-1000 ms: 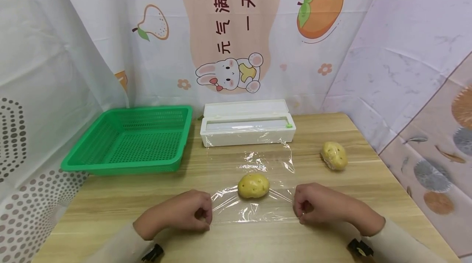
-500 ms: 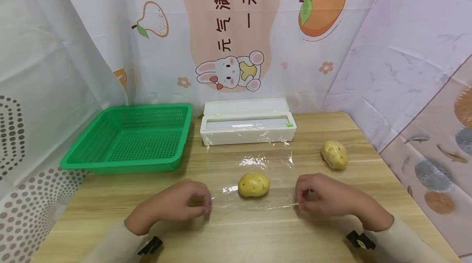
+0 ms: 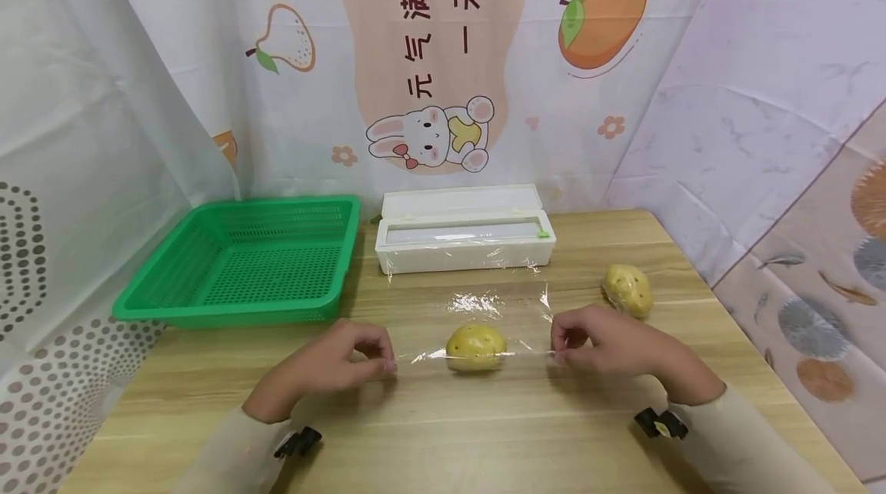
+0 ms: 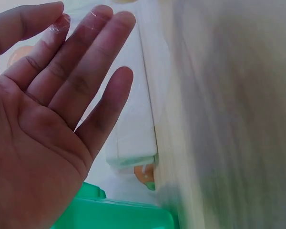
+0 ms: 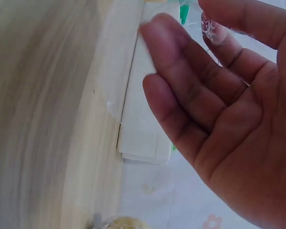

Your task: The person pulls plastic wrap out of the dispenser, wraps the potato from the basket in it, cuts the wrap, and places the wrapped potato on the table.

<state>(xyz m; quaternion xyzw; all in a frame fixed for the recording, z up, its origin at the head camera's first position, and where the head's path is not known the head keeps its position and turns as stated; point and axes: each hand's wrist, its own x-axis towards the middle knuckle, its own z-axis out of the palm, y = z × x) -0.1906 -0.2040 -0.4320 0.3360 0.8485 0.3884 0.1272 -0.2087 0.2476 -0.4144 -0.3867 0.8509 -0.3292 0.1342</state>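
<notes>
1. Left hand (image 3: 325,363) and right hand (image 3: 609,344) are nearest me, low over the counter (image 3: 450,440), one at each end of the cling film (image 3: 484,302).
2. Grip: in the head view each hand pinches a near corner of the film between thumb and forefinger. In the wrist views the other fingers lie loosely open, with film stuck at the fingertips (image 4: 62,21) and (image 5: 210,29).
3. Change: a second ago the near edge lay flat on the counter, in front of the potato (image 3: 475,346). Now it is lifted, pulled taut and carried forward, so it crosses the potato's near face. Both hands have moved away from me with it.
4. Judgement: the fold-over has started; the potato is partly under the flap, not yet wrapped.
5. The potato sits mid-sheet, between the hands and touching neither.
6. Further right is a second potato (image 3: 627,290), which looks already wrapped, near the right hand.
7. At the back, the film dispenser box (image 3: 464,236) has its lid up, and the sheet runs right up to its front. The green basket (image 3: 242,263) is left of it.
</notes>
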